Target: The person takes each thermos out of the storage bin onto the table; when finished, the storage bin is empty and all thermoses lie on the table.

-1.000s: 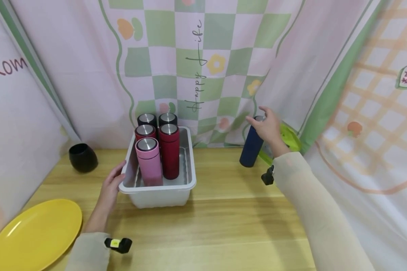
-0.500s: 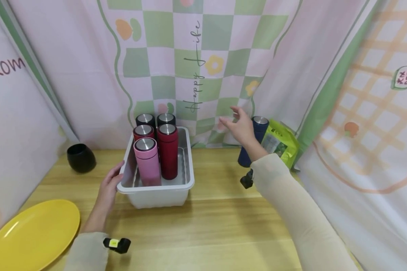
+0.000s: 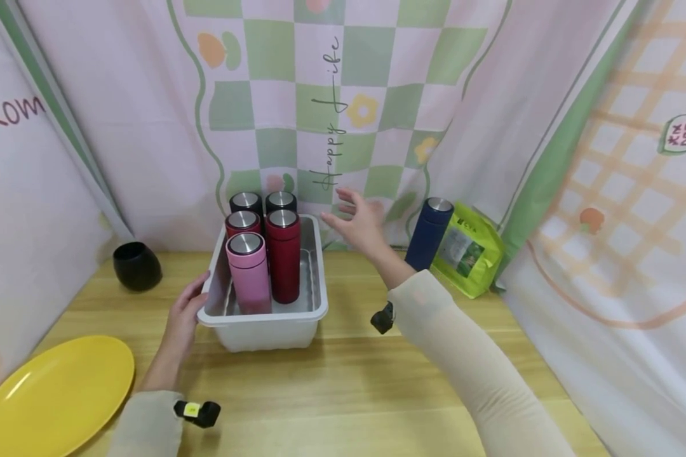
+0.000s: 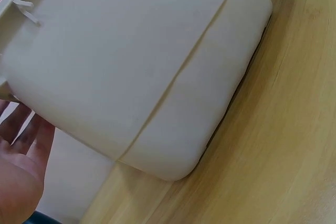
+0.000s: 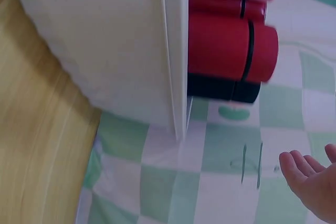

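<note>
A white plastic tub [image 3: 269, 331] on the table holds several upright thermos flasks with steel-topped lids. Among them are a pink flask [image 3: 251, 276] at the front, a dark red flask [image 3: 285, 266] beside it, another red flask [image 3: 242, 221] and black flasks [image 3: 246, 202] behind. My left hand [image 3: 184, 311] holds the tub's left rim; in the left wrist view its fingers [image 4: 39, 140] reach up to the rim. My right hand [image 3: 366, 228] hovers right of the tub, fingers spread and nothing in them. A navy flask [image 3: 429, 235] stands farther right, its lower part behind my wrist.
Behind the navy flask a bright green bag [image 3: 473, 254] leans near the curtain. On the left are a black cup [image 3: 138, 266] and a yellow oval plate [image 3: 60, 393]. Patterned curtains [image 3: 411, 57] enclose the wooden table [image 3: 331, 393] at the back and sides.
My right hand has moved left, away from the navy flask and towards the tub, bringing the green bag into fuller view. The left hand and the tub have stayed in place.
</note>
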Action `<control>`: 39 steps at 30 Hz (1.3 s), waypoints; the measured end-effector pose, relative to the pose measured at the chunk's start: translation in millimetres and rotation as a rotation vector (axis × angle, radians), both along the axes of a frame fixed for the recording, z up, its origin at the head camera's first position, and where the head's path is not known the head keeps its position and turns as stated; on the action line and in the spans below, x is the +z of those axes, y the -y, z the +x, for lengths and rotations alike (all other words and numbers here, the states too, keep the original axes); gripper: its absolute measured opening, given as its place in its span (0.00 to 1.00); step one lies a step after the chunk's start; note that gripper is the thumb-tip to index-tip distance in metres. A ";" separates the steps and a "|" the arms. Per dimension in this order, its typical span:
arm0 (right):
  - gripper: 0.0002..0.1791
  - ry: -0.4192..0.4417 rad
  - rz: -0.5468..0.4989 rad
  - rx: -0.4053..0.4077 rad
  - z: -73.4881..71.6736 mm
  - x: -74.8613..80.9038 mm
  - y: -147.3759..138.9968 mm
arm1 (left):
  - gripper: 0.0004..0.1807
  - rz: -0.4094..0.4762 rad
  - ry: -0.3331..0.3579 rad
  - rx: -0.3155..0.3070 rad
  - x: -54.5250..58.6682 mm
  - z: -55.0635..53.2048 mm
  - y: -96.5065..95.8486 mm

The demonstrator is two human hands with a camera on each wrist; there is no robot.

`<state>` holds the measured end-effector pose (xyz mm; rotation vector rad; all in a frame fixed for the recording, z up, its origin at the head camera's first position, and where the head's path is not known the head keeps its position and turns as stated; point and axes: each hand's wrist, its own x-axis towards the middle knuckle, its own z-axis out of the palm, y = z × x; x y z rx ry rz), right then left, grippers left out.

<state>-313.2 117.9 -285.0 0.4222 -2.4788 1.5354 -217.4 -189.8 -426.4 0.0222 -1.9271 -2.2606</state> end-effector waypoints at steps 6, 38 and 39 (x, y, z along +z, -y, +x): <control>0.37 0.040 -0.017 0.066 10.7 -3.3 24.0 | 0.26 0.000 0.012 0.005 -0.4 0.1 0.5; 0.36 -0.062 0.291 0.154 33.7 -35.6 111.3 | 0.23 0.031 -0.071 0.001 -4.8 0.1 -1.2; 0.37 -0.062 0.306 0.144 33.6 -37.2 112.6 | 0.22 0.036 -0.084 -0.001 -5.3 0.0 -1.3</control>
